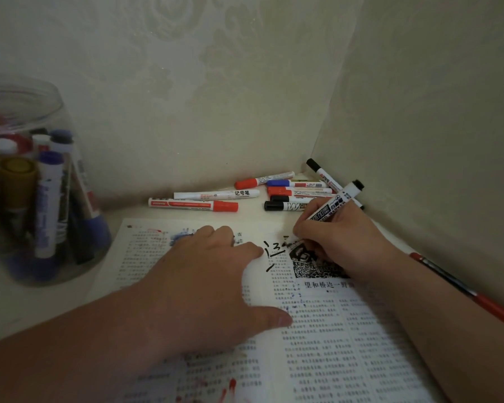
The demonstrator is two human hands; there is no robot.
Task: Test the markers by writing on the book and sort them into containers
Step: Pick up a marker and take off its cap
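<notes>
An open book [317, 330] with printed text lies on the table. My left hand [204, 274] presses flat on its left page, fingers spread. My right hand [335, 237] grips a black marker [336, 200], tip down on the page beside fresh black strokes [271, 251]. Behind the book lies a pile of loose markers: a red-capped one [192, 205], a white one [216, 195], and several red, blue and black ones [294, 190]. A clear jar [26, 181] at the left holds several markers upright.
Walls close in behind and on the right, meeting in a corner near the marker pile. A red and black pen [466, 289] lies along the right wall. Red and blue ink marks stain the book's pages.
</notes>
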